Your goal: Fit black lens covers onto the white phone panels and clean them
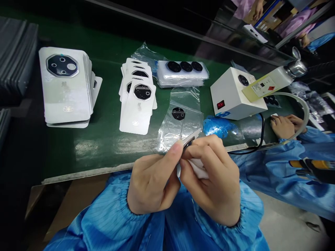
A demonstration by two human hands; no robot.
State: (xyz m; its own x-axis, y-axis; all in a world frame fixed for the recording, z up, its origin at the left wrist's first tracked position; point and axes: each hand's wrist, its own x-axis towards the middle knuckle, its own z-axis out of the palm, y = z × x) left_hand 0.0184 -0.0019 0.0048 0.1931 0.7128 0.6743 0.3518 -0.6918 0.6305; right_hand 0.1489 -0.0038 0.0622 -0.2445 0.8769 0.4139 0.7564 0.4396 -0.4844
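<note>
My left hand (153,183) is closed on a thin white phone back cover (193,135), tilted nearly edge-on, with a dark part showing near the fingertips. My right hand (216,181) is closed around a white cloth (200,170), its fingertips meeting the cover beside my left thumb. Much of the cover is hidden by the fingers. Just beyond lies a clear plastic bag (167,130) with a black octagonal camera lens plate (178,113) on it. White phone back covers (137,116) with black camera plates lie fanned out to the left.
Another stack of white covers (65,97) stands farther left, near dark trays (15,59). Behind are bagged lens plates (180,75). To the right are blue film scraps (216,126), a white box (235,96) with a red switch, a tilted bottle (272,83) and a co-worker's hands (285,126).
</note>
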